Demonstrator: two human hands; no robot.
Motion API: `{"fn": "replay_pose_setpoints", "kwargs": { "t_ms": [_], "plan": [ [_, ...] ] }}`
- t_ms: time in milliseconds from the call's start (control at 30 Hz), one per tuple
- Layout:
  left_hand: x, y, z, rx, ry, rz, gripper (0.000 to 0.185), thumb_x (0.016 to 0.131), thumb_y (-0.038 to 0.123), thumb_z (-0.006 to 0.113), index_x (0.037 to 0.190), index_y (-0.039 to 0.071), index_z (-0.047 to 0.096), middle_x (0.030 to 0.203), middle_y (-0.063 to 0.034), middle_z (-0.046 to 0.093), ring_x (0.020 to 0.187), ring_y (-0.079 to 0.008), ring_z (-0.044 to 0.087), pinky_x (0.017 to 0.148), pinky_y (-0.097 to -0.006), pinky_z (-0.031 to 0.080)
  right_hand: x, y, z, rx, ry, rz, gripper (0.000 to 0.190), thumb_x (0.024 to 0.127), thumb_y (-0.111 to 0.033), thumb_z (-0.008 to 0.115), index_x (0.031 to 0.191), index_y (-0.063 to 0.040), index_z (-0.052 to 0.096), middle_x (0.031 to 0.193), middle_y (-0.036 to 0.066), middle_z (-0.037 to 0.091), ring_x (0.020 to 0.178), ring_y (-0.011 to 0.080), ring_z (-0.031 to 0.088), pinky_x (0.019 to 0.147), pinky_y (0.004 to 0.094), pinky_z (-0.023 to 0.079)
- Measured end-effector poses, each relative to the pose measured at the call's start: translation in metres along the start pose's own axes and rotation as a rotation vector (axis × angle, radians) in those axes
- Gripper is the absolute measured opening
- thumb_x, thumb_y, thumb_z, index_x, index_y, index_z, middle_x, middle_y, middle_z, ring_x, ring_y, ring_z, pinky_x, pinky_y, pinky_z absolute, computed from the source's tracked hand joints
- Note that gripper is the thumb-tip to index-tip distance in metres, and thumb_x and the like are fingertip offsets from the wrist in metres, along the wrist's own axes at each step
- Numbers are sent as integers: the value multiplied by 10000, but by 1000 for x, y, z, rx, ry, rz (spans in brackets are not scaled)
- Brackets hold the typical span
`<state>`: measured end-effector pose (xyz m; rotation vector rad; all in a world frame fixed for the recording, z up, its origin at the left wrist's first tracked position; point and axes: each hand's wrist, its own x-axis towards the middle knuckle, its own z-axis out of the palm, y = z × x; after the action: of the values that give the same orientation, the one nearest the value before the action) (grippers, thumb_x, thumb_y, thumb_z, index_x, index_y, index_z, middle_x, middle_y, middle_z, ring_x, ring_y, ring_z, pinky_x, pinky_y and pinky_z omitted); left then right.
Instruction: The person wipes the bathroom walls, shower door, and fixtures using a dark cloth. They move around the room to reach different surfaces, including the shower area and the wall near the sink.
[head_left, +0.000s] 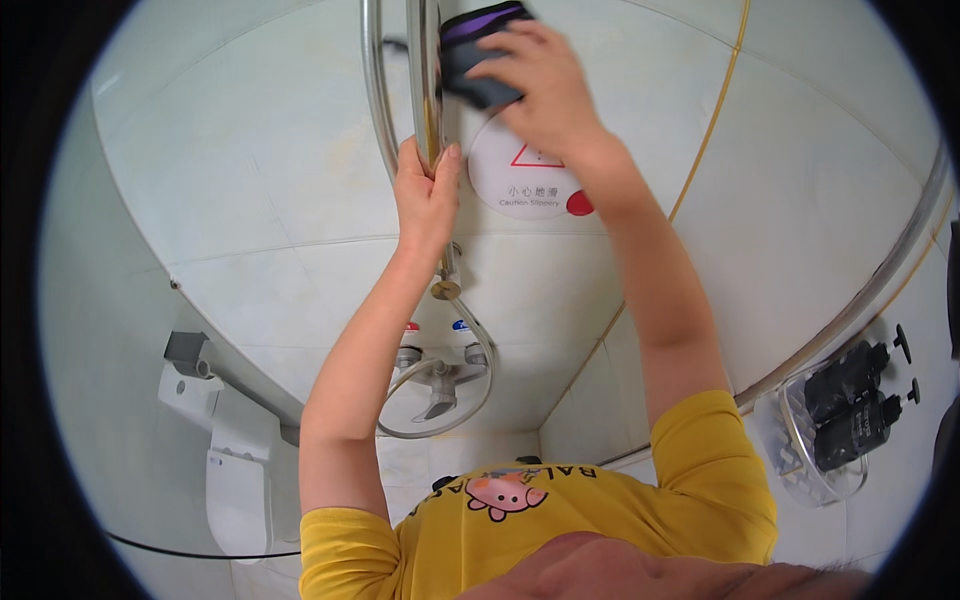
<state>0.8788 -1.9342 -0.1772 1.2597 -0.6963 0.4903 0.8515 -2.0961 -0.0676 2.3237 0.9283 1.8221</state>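
Observation:
My left hand (429, 191) is wrapped around a vertical chrome shower pipe (424, 82). Higher up, just right of the pipe, my right hand (551, 90) grips a dark grey cloth (476, 67) with black and purple along its edge. The cloth and the fingers look blurred, and the cloth's left edge is against or very close to the pipe; I cannot tell which. Beneath my right wrist, a round white warning sign (517, 187) with a red triangle is fixed to the tiled wall, partly covered by the hand.
A shower mixer tap (442, 382) with a looping hose (491, 360) is mounted below. On the right wall, a clear plastic basket (795, 442) carries black pump bottles (847, 412). Left, behind a glass panel (112, 360), stand a white toilet (236, 495) and a grey paper holder (186, 347).

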Motion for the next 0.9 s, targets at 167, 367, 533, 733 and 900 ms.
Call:
{"fn": "replay_pose_setpoints", "kwargs": {
  "t_ms": [167, 367, 533, 733, 900],
  "plan": [
    [-2, 1, -1, -13, -19, -33, 232, 966, 221, 600, 980, 34, 464, 665, 22, 475, 516, -41, 422, 444, -223, 338, 22, -12, 18, -46, -25, -160, 321, 598, -14, 680, 891, -139, 714, 1193, 7, 620, 1232, 273, 492, 1023, 381, 419],
    [1, -2, -1, 49, 17, -24, 234, 945, 185, 612, 929, 4, 465, 719, -17, 471, 679, -101, 434, 601, -272, 398, 63, 53, -28, -219, 462, 35, 371, 598, 14, 662, 916, -172, 704, 1043, 36, 664, 1028, 278, 580, 888, 407, 465],
    [2, -10, -1, 67, 18, 20, 222, 961, 211, 589, 1004, 26, 474, 659, -1, 478, 558, -80, 451, 496, -250, 395, 128, 30, -30, 484, 436, 162, 358, 796, -82, 656, 1149, -19, 647, 1344, 229, 508, 1227, 409, 488, 1035, 429, 408],
    [-21, -26, -8, 179, -7, 61, 241, 964, 178, 575, 1064, 21, 421, 667, -13, 491, 542, -96, 496, 494, -262, 425, 134, -34, 19, -66, 505, -44, 299, 818, -97, 671, 1110, -36, 646, 1277, 235, 510, 1058, 361, 567, 903, 419, 472],
    [-68, -25, -31, 321, -99, -100, 446, 932, 109, 585, 1327, 24, 396, 918, -76, 574, 837, -139, 579, 747, -303, 487, 47, -72, 39, 148, 280, 40, 409, 628, 35, 664, 1015, -91, 711, 1455, 163, 415, 1214, 407, 433, 1027, 465, 365]
  ]
}}
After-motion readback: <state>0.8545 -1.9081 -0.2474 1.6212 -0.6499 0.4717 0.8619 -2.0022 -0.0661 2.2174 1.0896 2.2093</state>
